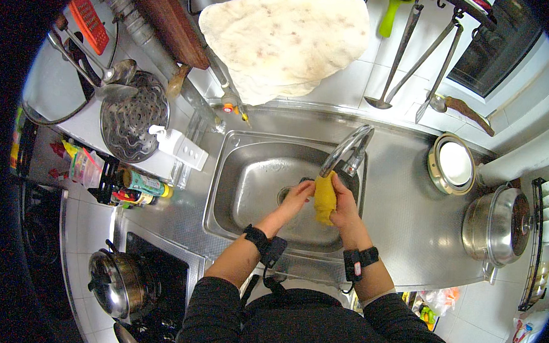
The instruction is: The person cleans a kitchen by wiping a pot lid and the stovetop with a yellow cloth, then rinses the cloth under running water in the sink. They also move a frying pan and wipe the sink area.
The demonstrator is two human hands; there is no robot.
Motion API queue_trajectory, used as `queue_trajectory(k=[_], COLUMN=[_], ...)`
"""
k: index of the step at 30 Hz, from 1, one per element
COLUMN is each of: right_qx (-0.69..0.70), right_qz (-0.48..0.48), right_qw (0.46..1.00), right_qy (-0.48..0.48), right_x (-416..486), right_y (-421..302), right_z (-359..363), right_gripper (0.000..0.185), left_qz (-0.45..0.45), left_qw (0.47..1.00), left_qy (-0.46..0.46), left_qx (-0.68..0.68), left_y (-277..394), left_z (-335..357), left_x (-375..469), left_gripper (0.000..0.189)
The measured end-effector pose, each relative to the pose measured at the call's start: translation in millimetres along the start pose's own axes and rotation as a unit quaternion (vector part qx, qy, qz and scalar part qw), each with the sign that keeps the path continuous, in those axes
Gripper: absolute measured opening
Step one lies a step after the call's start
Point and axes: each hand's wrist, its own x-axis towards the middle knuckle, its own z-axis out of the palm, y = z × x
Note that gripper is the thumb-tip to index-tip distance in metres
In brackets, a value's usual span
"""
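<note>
A yellow cloth (pixel 324 199) hangs in folds beneath the spout of a chrome faucet (pixel 344 149), over the right part of a stainless steel sink (pixel 255 189). My right hand (pixel 345 204) grips the cloth along its right side. At the left side of the cloth is my left hand (pixel 296 197), its fingers bent. Whether those fingertips touch the cloth or pinch its edge cannot be made out. The cloth's top meets the spout's mouth in this view, and no water stream is clearly visible. Part of the drain (pixel 283 195) shows behind my left hand.
A steel pot (pixel 497 227) and stacked bowls (pixel 451 163) stand on the right counter. Left of the sink are a white dispenser (pixel 179 146) and a perforated steel steamer plate (pixel 137 115). A lidded pot (pixel 118 284) is on the stove. A pale cloth (pixel 284 43) hangs behind the sink.
</note>
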Motion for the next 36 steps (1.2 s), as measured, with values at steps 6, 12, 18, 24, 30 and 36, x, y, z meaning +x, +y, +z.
queue_trajectory(k=[6,12,18,24,30,36], right_qx=[-0.053,-0.189,0.053,-0.089,-0.049,-0.438], right_qz=[-0.024,-0.032,0.037,-0.005,0.026,-0.12], right_qw=[0.998,0.961,0.998,0.979,0.991,0.887], right_qy=[0.03,0.201,0.01,0.184,0.126,0.089], right_x=[3.2,29.0,46.7,59.7,58.5,74.6], right_y=[-3.0,8.9,54.7,70.7,51.7,55.6], right_z=[-2.6,-63.1,-98.7,-82.6,-96.0,-124.9], right_gripper=[0.035,0.038,0.044,0.038,0.034,0.035], left_qz=[-0.146,0.019,0.413,0.207,0.192,0.217], left_qw=[0.967,0.972,0.868,0.889,0.932,0.892], left_qy=[-0.06,0.051,0.151,0.264,0.236,0.266], left_qx=[-0.202,-0.228,0.232,0.312,0.196,0.295], left_y=[8.4,9.9,6.3,5.1,-2.6,4.4], left_z=[11.9,13.4,73.9,39.3,35.7,48.2], left_x=[-17.3,-8.3,-32.1,1.4,-3.2,0.8], left_gripper=[0.042,0.028,0.029,0.021,0.023,0.028])
